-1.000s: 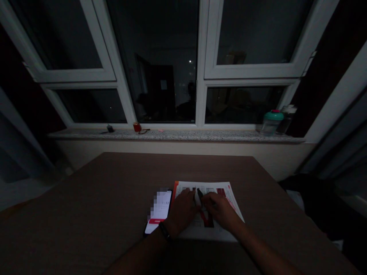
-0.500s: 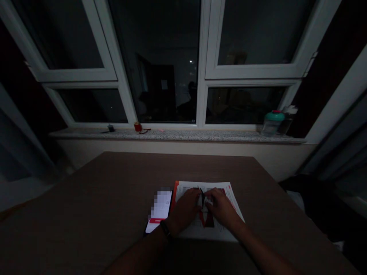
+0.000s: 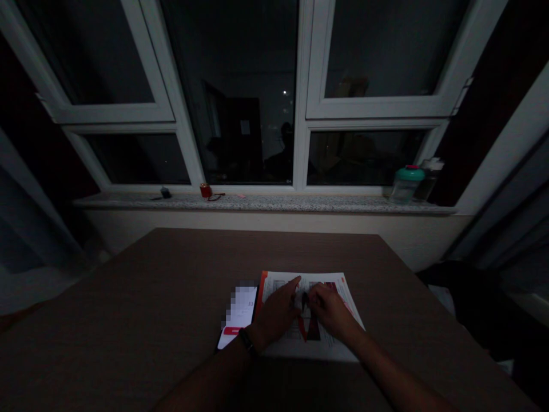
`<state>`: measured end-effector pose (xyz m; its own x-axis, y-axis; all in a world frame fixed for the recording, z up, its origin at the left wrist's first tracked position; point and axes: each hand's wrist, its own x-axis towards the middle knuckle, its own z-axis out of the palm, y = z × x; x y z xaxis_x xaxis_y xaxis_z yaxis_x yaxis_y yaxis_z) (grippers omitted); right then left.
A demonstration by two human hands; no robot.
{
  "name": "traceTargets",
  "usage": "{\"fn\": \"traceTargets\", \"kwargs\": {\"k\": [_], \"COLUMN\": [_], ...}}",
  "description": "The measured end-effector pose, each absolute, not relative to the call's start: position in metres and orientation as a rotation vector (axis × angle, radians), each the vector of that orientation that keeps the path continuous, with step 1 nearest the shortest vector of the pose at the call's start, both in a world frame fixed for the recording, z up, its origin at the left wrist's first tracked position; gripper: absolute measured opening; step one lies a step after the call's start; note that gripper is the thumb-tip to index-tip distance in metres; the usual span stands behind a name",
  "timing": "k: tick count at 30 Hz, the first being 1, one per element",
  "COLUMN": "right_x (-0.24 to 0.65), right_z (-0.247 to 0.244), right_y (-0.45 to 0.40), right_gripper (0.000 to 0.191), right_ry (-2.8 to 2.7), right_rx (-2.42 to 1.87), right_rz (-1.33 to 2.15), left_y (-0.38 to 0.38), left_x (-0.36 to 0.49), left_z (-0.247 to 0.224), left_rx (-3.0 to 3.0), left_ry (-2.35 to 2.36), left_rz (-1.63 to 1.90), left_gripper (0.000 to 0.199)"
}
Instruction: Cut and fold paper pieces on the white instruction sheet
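The left hand [image 3: 274, 316] lies open on a white, red-printed paper sheet [image 3: 330, 346], just beside a lit black smartphone [image 3: 237, 317]. The right hand [image 3: 330, 316] curls narrowly by a small dark object [image 3: 304, 301] between both hands, on the sheet; whether it grips this cannot be told.

Brown table [image 3: 141, 297] — printed paper [image 3: 283, 346] lying flat, lit smartphone [image 3: 235, 312] just beside.

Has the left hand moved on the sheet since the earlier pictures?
Yes: the left hand has opened, its fingers now reaching further toward the far edge of the printed sheet.
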<state>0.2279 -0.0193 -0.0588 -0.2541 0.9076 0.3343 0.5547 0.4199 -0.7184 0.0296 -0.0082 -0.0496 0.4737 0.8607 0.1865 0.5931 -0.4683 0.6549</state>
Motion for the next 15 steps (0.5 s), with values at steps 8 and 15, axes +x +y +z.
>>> {"fn": "traceTargets", "kwargs": {"k": [8,15], "right_x": [0.237,0.2352], "right_z": [-0.0554,-0.055], "right_y": [-0.0246,-0.0243], "right_gripper": [0.023,0.03], "right_ry": [-2.212,-2.183], "right_rx": [-1.075,-1.111], "right_rz": [0.526,0.575], "left_y": [-0.0058,-0.0026], "left_x": [0.0268,0.0258], "left_z": [-0.0499,-0.0482], "left_rx": [2.461,2.485], "left_ry": [1.121,1.113], "left_rz": [0.603,0.537], "left_gripper": [0.015,0.015]}}
